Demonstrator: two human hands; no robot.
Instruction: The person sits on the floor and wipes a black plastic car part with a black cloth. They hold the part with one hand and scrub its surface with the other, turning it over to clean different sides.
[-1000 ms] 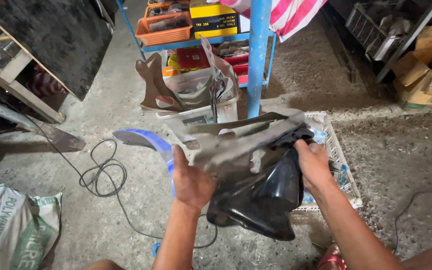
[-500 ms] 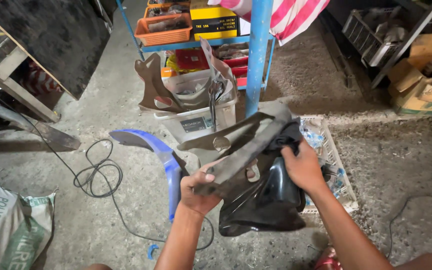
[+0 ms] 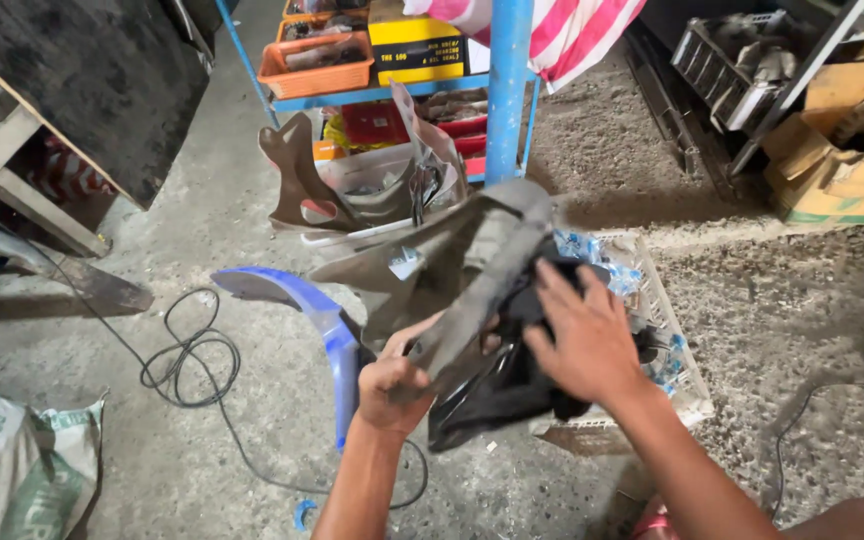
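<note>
Grey plastic panel (image 3: 472, 270), dusty, long and angled, was held up over the concrete floor (image 3: 202, 470), tilted from lower left to upper right. A glossy black plastic cover (image 3: 497, 390) hung under and behind it, touching it. Whether the two pieces were joined could not be told.

Left hand (image 3: 397, 385) was clamped on the panel's lower end, fingers curled round its edge. Right hand (image 3: 582, 340) lay flat, fingers spread, pressed on the black cover just beside the panel's upper stretch. The hands were near each other but apart, the panel running between them.

Just left of the held pieces, a blue curved fender (image 3: 317, 320) lay on the floor, its far end reaching toward the left hand's side. A black cable (image 3: 187, 355) lay looped on the floor beyond it. Behind the right hand sat a white slatted crate (image 3: 667, 330) with small clear-and-blue packets in it.

Further back stood a blue metal rack (image 3: 507, 90): an orange tray (image 3: 317, 65) and a yellow-and-black box (image 3: 417, 45) on its shelf, a brown-grey plastic fairing piece (image 3: 297, 180) leaning at its foot. A red-and-white striped cloth (image 3: 572, 30) hung at the top. A woven sack (image 3: 12, 470) lay at lower left, cardboard boxes (image 3: 842, 170) at far right.
</note>
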